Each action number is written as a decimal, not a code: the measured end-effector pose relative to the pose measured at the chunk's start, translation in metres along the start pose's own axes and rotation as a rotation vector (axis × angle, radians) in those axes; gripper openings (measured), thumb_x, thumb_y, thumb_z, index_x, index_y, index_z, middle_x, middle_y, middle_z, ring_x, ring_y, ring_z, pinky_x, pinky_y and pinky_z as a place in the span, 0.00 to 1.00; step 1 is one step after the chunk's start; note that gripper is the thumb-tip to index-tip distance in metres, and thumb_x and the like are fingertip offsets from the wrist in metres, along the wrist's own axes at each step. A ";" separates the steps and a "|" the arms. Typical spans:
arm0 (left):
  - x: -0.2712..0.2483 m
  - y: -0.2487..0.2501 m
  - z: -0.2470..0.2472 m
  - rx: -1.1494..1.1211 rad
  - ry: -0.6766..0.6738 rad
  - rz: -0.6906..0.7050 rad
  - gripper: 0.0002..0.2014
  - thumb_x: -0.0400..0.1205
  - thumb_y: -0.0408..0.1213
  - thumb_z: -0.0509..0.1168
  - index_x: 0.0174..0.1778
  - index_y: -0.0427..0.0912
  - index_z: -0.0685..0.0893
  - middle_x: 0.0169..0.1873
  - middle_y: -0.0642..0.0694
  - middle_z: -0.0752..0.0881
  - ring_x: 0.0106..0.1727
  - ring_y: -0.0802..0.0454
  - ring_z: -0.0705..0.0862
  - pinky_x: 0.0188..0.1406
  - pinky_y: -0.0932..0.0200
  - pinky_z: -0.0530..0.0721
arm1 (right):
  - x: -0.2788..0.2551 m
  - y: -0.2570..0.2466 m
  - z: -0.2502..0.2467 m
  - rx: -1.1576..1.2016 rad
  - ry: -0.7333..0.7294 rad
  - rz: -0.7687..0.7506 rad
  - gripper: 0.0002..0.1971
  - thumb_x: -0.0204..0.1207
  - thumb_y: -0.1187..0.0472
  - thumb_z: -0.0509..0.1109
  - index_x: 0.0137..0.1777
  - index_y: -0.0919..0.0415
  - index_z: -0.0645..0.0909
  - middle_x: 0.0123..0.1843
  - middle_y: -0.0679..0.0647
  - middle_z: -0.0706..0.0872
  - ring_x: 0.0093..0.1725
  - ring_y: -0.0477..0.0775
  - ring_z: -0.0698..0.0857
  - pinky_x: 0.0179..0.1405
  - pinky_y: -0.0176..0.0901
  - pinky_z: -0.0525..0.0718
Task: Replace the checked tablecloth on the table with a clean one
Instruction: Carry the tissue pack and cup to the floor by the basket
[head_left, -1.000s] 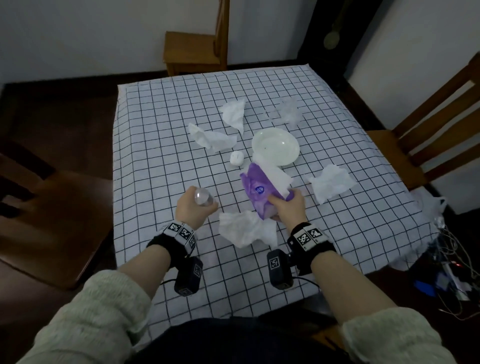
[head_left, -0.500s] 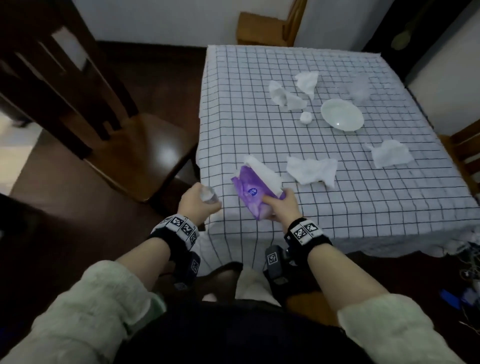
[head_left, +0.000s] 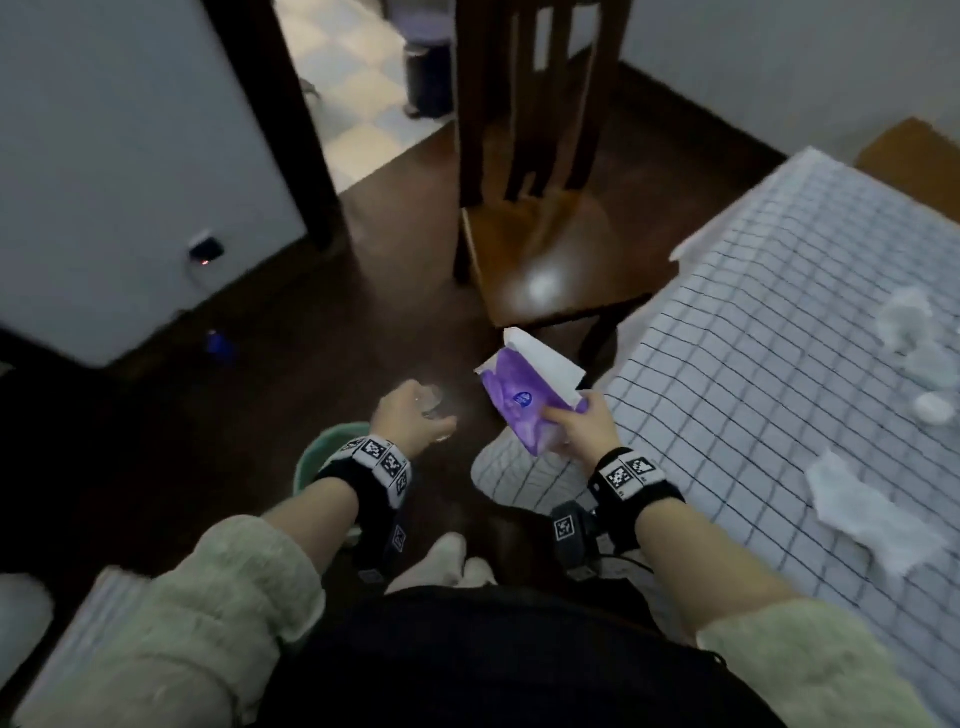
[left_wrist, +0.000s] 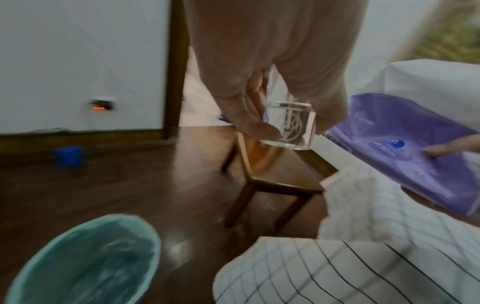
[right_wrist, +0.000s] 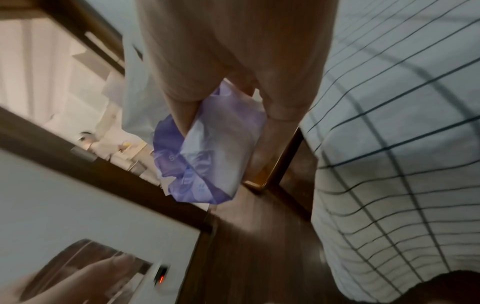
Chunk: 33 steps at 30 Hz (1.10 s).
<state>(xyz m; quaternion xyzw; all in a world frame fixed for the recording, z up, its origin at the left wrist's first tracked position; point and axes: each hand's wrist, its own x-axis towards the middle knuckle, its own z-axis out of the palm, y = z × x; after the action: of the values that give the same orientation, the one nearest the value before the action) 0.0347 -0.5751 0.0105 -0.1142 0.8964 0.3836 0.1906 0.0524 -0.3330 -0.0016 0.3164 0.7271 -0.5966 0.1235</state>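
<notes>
The checked tablecloth covers the table at the right, with crumpled white tissues lying on it. My left hand grips a small clear glass over the dark floor, left of the table corner. My right hand holds a purple tissue pack with a white sheet sticking out, just off the table's near corner. In the right wrist view the pack is pinched between thumb and fingers, beside the hanging cloth.
A wooden chair stands beside the table, ahead of my hands. A green bin sits on the floor under my left wrist. A small blue object lies by the white wall. An open doorway lies beyond.
My view has swung left, away from the table toward the floor and chair. Both hands have moved off the tabletop with the glass and the tissue pack still held.
</notes>
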 end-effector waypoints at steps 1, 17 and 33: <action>-0.008 -0.011 -0.007 -0.026 0.052 -0.044 0.19 0.68 0.48 0.76 0.45 0.40 0.79 0.43 0.45 0.86 0.46 0.46 0.84 0.45 0.54 0.82 | 0.007 0.003 0.011 -0.036 -0.062 -0.018 0.30 0.45 0.48 0.80 0.46 0.61 0.77 0.48 0.64 0.85 0.48 0.66 0.87 0.47 0.61 0.88; -0.170 -0.220 -0.080 -0.302 0.488 -0.651 0.24 0.57 0.63 0.70 0.37 0.48 0.81 0.33 0.49 0.87 0.34 0.51 0.87 0.33 0.56 0.88 | -0.089 -0.024 0.210 -0.454 -0.757 -0.038 0.20 0.60 0.65 0.81 0.45 0.58 0.72 0.49 0.62 0.84 0.48 0.63 0.85 0.52 0.61 0.84; -0.364 -0.426 -0.150 -0.609 0.704 -1.154 0.18 0.64 0.54 0.72 0.40 0.43 0.85 0.34 0.45 0.87 0.35 0.47 0.88 0.40 0.51 0.90 | -0.276 0.023 0.471 -0.927 -1.240 -0.160 0.32 0.52 0.57 0.80 0.58 0.63 0.79 0.44 0.57 0.88 0.37 0.55 0.87 0.34 0.44 0.85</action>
<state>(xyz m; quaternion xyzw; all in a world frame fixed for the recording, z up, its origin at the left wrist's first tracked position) 0.4740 -0.9528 -0.0124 -0.7313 0.5559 0.3946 0.0234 0.1853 -0.8630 0.0129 -0.2125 0.7209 -0.3066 0.5841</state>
